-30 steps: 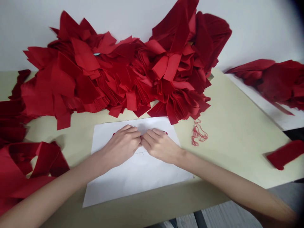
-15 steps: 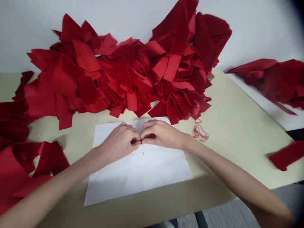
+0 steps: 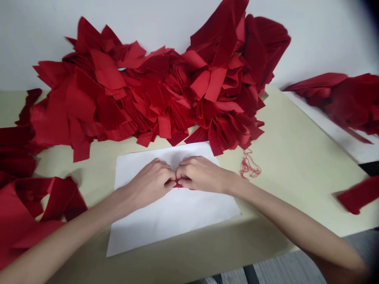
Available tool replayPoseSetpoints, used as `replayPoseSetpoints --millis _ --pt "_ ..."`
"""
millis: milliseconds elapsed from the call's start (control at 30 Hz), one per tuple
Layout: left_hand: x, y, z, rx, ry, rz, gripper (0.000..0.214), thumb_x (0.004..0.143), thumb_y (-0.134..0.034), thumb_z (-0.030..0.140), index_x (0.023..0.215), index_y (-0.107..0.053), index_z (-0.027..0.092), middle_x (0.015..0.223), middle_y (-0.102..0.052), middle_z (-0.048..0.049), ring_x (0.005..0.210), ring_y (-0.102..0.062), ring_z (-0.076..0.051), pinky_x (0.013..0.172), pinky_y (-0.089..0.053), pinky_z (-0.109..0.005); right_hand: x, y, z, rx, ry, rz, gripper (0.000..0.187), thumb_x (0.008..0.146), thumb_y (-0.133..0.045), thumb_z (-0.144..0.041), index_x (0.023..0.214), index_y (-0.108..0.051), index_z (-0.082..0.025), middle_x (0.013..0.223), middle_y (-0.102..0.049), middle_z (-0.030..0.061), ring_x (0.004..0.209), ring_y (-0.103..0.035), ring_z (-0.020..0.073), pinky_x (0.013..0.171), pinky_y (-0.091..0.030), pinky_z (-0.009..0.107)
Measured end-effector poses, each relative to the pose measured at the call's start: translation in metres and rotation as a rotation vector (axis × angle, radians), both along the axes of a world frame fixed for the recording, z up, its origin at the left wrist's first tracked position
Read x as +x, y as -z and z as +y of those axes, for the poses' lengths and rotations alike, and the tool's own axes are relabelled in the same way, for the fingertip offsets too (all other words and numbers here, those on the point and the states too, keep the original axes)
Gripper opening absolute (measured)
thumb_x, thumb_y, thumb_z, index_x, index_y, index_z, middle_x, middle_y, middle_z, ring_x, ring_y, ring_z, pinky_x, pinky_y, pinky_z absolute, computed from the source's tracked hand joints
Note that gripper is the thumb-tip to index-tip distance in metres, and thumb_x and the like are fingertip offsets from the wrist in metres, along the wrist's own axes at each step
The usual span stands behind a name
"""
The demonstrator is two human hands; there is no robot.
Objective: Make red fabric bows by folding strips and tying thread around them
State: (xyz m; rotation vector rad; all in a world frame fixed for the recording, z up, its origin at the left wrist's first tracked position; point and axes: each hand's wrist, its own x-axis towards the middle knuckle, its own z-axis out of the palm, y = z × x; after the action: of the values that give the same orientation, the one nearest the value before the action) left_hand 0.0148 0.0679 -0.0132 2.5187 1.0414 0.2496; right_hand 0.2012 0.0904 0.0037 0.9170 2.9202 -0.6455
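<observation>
Side by side over a white sheet of paper (image 3: 142, 228), both hands pinch a small piece of red fabric (image 3: 177, 184). My left hand (image 3: 155, 177) is closed on its left part, thumb and fingers pressed together. Curled the same way, my right hand (image 3: 201, 173) grips the right part, with a bit of red showing under its fingers. Most of the fabric is hidden behind the hands. A short dark mark on the paper shows just below the fabric.
A large heap of red fabric strips (image 3: 133, 94) lies along the wall behind the paper. More red strips (image 3: 41, 209) sit at left. Red thread (image 3: 250, 165) lies right of the hands. Further right are a rolled red piece (image 3: 358, 195) and another red pile (image 3: 346, 98) on a white surface.
Both hands have moved slightly nearer to me with the red fabric, down over the line drawn on the paper. The paper has shifted a little.
</observation>
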Motion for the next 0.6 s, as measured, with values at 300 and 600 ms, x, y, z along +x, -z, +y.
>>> replayPoseSetpoints --millis 300,600 --pt "-0.016 0.017 -0.021 0.588 0.199 0.012 0.032 0.086 -0.041 0.0 0.065 -0.06 0.015 0.063 -0.052 -0.0035 0.061 -0.043 -0.017 0.06 -0.035 -0.033 0.0 0.028 -0.04 0.736 -0.064 0.023 0.022 0.087 -0.043 -0.004 0.071 -0.053 -0.015 0.068 -0.053 0.0034 0.065 -0.046 0.0169 0.061 -0.031 0.032" --pt "-0.017 0.018 -0.025 0.715 0.307 -0.017 0.031 0.085 -0.044 -0.003 0.063 -0.059 0.014 0.068 -0.059 -0.0049 0.064 -0.043 -0.017 0.061 -0.031 -0.034 0.005 0.029 -0.043 0.783 -0.189 0.142 0.018 0.087 -0.05 -0.007 0.072 -0.056 -0.014 0.07 -0.054 0.0019 0.067 -0.046 0.016 0.064 -0.032 0.031"
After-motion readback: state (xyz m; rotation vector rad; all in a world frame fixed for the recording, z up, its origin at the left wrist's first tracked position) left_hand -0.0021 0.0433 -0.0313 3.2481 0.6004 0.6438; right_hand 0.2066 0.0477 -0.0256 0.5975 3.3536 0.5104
